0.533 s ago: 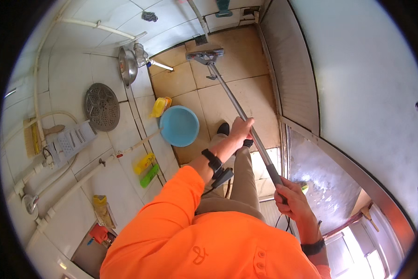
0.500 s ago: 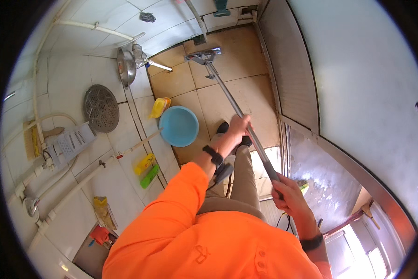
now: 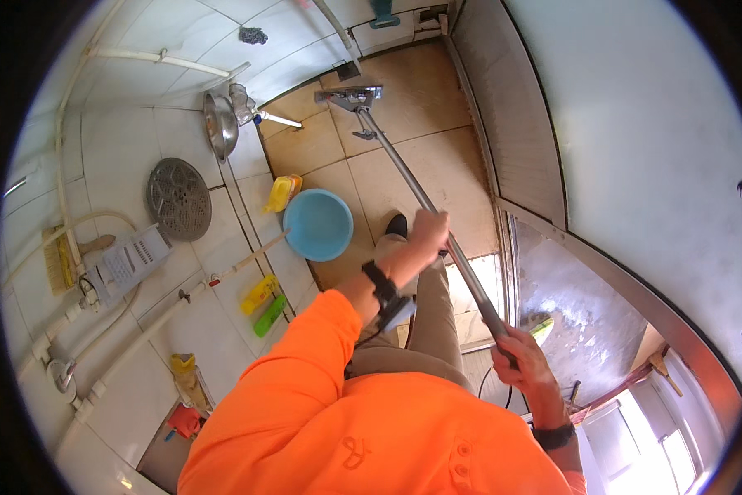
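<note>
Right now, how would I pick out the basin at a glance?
Start with the tan tiled floor and go to its left edge in the picture. The basin sits there, left of the person's left hand and just below-right of a yellow item. Its round, open, light-blue form sets it apart.

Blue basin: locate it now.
In the head view, the blue basin sits on the floor by the tiled wall, left of the mop pole and next to the yellow container.
</note>
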Tool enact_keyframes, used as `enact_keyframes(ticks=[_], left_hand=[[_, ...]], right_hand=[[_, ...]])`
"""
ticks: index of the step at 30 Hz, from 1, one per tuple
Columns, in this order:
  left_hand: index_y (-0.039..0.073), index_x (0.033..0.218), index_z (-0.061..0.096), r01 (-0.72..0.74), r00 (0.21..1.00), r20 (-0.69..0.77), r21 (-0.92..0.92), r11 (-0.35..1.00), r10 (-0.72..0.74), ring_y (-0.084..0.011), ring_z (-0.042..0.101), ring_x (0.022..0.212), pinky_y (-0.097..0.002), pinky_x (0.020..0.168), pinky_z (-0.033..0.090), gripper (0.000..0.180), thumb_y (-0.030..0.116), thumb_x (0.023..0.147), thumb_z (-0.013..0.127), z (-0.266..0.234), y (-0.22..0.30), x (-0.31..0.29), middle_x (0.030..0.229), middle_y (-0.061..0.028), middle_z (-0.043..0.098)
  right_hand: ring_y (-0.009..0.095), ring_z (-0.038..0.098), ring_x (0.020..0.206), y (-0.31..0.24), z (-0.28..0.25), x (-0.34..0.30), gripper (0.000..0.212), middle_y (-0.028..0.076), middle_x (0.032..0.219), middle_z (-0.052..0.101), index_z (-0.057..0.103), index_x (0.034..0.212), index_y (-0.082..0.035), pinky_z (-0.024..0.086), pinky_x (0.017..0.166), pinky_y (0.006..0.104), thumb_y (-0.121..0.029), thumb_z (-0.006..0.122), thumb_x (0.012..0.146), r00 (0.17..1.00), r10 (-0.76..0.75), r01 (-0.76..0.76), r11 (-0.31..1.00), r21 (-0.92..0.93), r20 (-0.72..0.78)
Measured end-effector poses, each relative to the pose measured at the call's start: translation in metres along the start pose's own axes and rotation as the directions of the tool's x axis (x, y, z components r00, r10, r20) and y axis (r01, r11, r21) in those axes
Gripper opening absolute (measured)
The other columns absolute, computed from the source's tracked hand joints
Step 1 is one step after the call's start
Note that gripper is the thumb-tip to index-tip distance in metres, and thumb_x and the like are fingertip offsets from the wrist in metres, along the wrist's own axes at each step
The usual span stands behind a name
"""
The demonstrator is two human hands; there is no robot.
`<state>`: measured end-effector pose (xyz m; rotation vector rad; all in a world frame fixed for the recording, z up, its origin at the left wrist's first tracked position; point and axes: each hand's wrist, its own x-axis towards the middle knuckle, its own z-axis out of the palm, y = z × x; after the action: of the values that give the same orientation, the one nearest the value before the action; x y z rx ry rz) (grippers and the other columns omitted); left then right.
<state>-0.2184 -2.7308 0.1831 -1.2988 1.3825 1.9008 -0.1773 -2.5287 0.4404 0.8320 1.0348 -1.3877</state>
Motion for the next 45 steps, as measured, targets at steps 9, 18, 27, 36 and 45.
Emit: enact_keyframes(ticks=[9,18,27,36,45], left_hand=[[-0.015,0.088,0.045,-0.17,0.972,-0.114,0.259,0.951,0.205,-0.0248,0.054,0.042,-0.038,0.034,0.039,0.031,0.014,0.085,0.056,-0.01,0.023,0.008,0.061,-0.0165,0.054],[-0.005,0.062,0.051,-0.081,0.99,-0.082,0.346,0.935,0.116,-0.0224,0.051,0.037,-0.0358,0.033,0.039,0.029,0.016,0.083,0.052,-0.004,0.003,0.003,0.051,-0.0121,0.052],[-0.005,0.075,0.056,0.087,0.979,0.182,0.005,0.996,-0.086,-0.0262,0.063,0.054,-0.0361,0.044,0.052,0.025,0.018,0.085,0.058,0.008,0.008,-0.013,0.065,-0.0141,0.06],[-0.008,0.089,0.048,-0.022,0.999,0.015,-0.291,0.956,0.028,-0.0245,0.056,0.052,-0.0404,0.048,0.054,0.022,0.013,0.089,0.057,0.06,0.036,0.008,0.068,-0.0123,0.051],[-0.001,0.079,0.045,0.117,0.993,0.08,-0.445,0.888,-0.091,-0.0233,0.051,0.046,-0.0412,0.042,0.049,0.025,0.02,0.091,0.05,0.031,0.018,0.014,0.064,-0.0106,0.049]], right_hand=[[0.002,0.026,0.041,0.027,-0.012,0.027,0.035,-0.007,0.059,0.032,0.052,0.126,-0.011,0.02,0.035,0.0185,-0.031,0.048,0.098,0.989,0.013,-0.046,0.974,0.223,0.147],[0.004,0.027,0.039,0.029,-0.021,0.025,0.032,-0.006,0.058,0.034,0.052,0.125,-0.011,0.021,0.034,0.019,-0.028,0.045,0.1,0.986,0.015,-0.053,0.973,0.224,0.168],[0.005,0.036,0.042,0.037,-0.033,-0.011,0.035,-0.004,0.059,0.042,0.052,0.125,-0.004,0.029,0.038,0.0221,-0.019,0.05,0.094,0.977,-0.171,0.128,0.948,-0.291,-0.125],[0.038,0.062,0.057,0.031,-0.013,0.016,0.055,0.019,0.072,0.064,0.038,0.135,0.0,0.049,0.051,0.0466,-0.015,0.06,0.087,0.726,-0.684,-0.064,-0.169,-0.983,0.071],[0.025,0.062,0.05,0.045,-0.01,0.035,0.063,0.011,0.072,0.061,0.035,0.141,-0.002,0.05,0.044,0.0363,-0.009,0.058,0.083,0.659,-0.73,-0.341,-0.503,-0.794,0.179]])
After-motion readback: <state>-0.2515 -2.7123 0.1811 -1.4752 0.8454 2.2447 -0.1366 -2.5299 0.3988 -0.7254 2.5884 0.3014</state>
